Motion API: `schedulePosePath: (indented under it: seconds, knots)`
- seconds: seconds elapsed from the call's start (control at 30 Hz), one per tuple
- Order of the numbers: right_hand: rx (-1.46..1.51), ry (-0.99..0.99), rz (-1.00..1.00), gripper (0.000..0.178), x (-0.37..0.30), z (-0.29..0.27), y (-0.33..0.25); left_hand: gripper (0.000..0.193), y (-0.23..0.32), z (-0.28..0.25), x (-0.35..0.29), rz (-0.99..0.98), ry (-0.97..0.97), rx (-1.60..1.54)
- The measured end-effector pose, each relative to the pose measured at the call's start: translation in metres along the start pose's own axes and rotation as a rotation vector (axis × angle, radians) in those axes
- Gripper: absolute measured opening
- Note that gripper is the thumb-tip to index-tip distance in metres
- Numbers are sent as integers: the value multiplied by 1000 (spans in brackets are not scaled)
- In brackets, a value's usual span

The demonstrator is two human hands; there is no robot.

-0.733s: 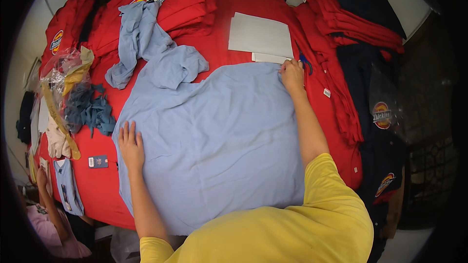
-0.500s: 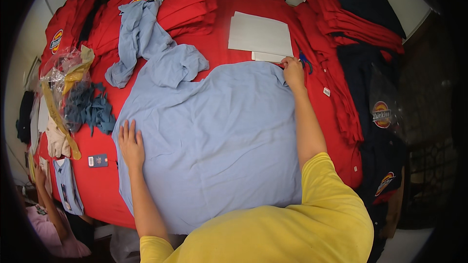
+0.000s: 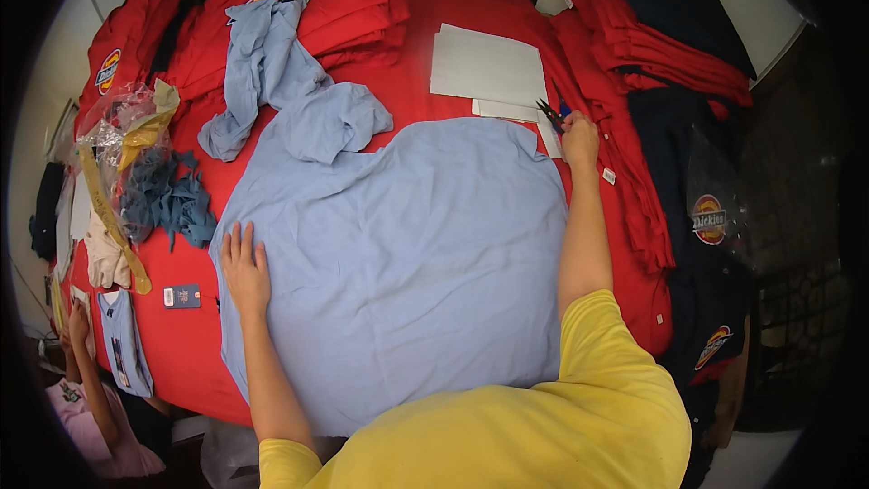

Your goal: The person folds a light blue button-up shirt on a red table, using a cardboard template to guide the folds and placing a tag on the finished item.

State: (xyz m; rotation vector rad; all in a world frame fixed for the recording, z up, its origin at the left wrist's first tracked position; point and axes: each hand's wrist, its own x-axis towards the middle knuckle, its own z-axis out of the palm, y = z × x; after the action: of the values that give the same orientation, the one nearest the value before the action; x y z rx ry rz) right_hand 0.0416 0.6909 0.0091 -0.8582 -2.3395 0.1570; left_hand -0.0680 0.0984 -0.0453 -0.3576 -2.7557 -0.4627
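Observation:
A light blue garment (image 3: 398,263) lies spread out in front of me, its upper part bunched toward the far left. My left hand (image 3: 244,264) rests flat on its left edge, fingers stretched out. Beyond its far right corner, my right hand (image 3: 579,138) is closed around small scissors (image 3: 549,113). Their dark blades point away and to the left, and the fingers hide most of the blue handle. Just past the garment, a stack of white card sheets (image 3: 489,63) lies near the blades. A narrow white strip (image 3: 549,139) sits beside the right hand.
Red folded garments (image 3: 353,9) are piled at the far left, with red and navy ones (image 3: 670,27) at the right. A clear plastic bag (image 3: 118,131), teal scraps (image 3: 176,204) and a dark hang tag (image 3: 182,297) lie on the left. Another person's hand (image 3: 79,321) is at the left edge.
My right hand has left the garment's far right corner, moved right and taken hold of the scissors. The white strip beside it is now uncovered. My left hand stays in place.

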Motion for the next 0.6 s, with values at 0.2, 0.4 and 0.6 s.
schedulePosePath:
  seconds: [0.2, 0.4, 0.6]
  knots:
    - [-63, 118, -191, 18, -20, 14, -15, 41, 0, 0, 1, 7, -1, 16]
    - [53, -10, -167, 24, -58, 39, -51, 41, 0, 0, 1, 5, -8, 11]
    - [-158, -18, -55, 29, -2, 25, -46, 41, 1, 3, 1, 12, 18, 10]
